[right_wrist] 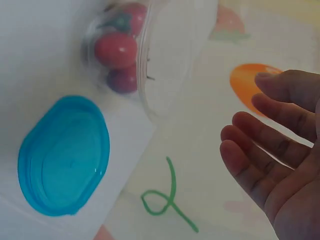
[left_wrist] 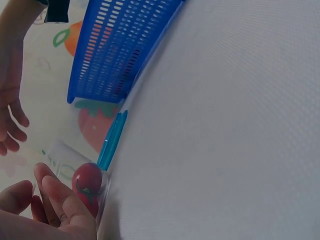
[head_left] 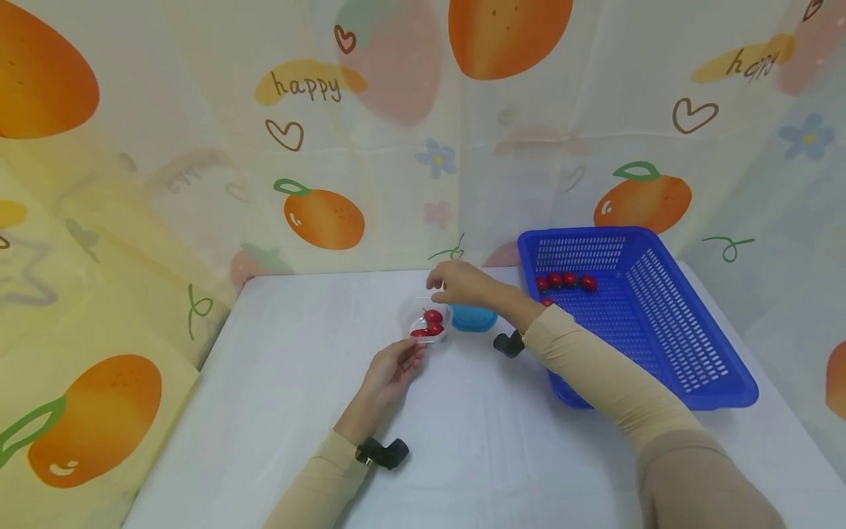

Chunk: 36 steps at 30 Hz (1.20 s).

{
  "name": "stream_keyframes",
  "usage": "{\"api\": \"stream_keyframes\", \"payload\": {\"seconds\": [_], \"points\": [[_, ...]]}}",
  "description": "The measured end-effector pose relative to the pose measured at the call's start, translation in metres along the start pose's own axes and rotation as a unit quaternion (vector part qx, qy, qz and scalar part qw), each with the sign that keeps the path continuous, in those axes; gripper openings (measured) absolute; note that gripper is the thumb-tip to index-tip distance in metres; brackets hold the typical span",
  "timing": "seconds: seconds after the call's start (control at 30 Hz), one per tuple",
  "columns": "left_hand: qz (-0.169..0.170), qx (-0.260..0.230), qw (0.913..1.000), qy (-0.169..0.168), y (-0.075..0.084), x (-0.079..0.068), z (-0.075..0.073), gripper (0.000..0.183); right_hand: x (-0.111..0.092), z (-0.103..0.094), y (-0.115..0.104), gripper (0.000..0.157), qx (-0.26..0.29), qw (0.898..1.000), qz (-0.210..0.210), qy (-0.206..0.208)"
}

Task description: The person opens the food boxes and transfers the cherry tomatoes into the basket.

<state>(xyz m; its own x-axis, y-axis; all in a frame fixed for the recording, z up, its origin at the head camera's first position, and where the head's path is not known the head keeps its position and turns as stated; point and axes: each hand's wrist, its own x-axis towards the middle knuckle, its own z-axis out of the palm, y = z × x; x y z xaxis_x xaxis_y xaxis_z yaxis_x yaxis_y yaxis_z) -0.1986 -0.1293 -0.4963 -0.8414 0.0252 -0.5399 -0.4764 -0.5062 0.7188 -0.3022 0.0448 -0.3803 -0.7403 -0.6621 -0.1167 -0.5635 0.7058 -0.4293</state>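
My left hand (head_left: 390, 371) pinches the near edge of a clear plastic container (head_left: 408, 314) on the table. Inside it lie several cherry tomatoes (right_wrist: 116, 50), red with green stalks, seen through the wall in both wrist views. Just above the container's far side hovers my right hand (head_left: 463, 284), its fingers relaxed and nothing held; the right wrist view shows the loosely spread fingers (right_wrist: 270, 140). Beside the container on the right lies a blue lid (right_wrist: 65, 157), partly under the right hand in the head view.
A large blue basket (head_left: 687, 323) stands at the right of the table, with several cherry tomatoes (head_left: 570, 279) by its far left corner. My right forearm crosses over its near left side. A fruit-printed cloth (head_left: 390, 169) hangs behind the white table (head_left: 277, 367).
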Motion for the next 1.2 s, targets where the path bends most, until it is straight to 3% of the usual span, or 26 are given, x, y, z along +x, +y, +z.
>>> {"api": "stream_keyframes", "payload": {"seconds": [0.3,0.57,0.8,1.0,1.2], "points": [[0.012,-0.007,0.9998,-0.013,-0.001,0.001,0.0,0.025,0.015,0.027,-0.016,0.033,-0.028,0.997,0.034,-0.069],[0.021,-0.012,0.9995,-0.018,-0.002,0.0,0.001,0.014,0.02,0.041,-0.028,0.03,-0.073,0.992,0.048,-0.093],[0.023,-0.001,0.9995,-0.023,-0.002,-0.001,0.0,0.019,0.024,0.055,-0.029,0.025,-0.157,0.98,0.041,-0.114],[0.024,-0.003,0.9995,-0.02,-0.003,-0.001,-0.001,0.014,0.028,0.06,-0.028,0.033,-0.178,0.975,0.048,-0.121],[0.027,0.0,0.9993,-0.025,-0.002,-0.002,-0.001,0.014,0.032,0.063,-0.026,0.029,-0.182,0.974,0.043,-0.127]]}}
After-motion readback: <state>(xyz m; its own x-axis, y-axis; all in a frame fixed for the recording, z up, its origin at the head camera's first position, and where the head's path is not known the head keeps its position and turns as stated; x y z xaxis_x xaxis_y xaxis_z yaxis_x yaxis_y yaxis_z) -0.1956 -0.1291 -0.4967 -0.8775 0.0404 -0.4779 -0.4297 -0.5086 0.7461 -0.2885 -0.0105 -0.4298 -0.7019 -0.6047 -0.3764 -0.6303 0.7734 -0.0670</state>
